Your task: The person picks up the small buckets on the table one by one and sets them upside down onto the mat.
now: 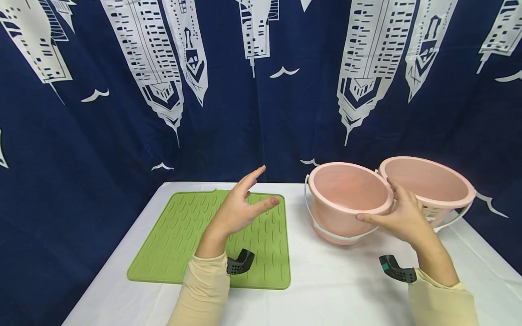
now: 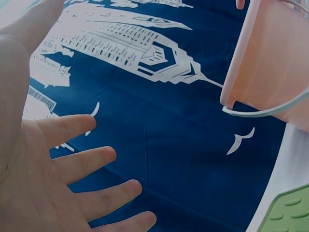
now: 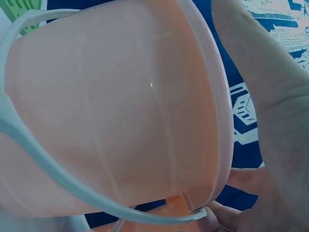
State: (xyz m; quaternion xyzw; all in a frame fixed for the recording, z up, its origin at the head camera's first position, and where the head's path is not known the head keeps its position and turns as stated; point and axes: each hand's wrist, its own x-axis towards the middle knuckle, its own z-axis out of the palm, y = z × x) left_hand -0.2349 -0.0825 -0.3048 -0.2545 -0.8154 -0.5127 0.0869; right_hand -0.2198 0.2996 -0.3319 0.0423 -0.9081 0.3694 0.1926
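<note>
Currently, my feed puts the smaller pink bucket (image 1: pixel 334 222) at three o'clock from the green mat (image 1: pixel 171 244), beside the larger bucket (image 1: pixel 428 174). I see the right hand (image 1: pixel 408 219) spread about the smaller bucket's four-o'clock rim, contact unclear; the left hand (image 1: pixel 234 210) hovers over the mat, fingers (image 2: pixel 108 199) splayed.
</note>
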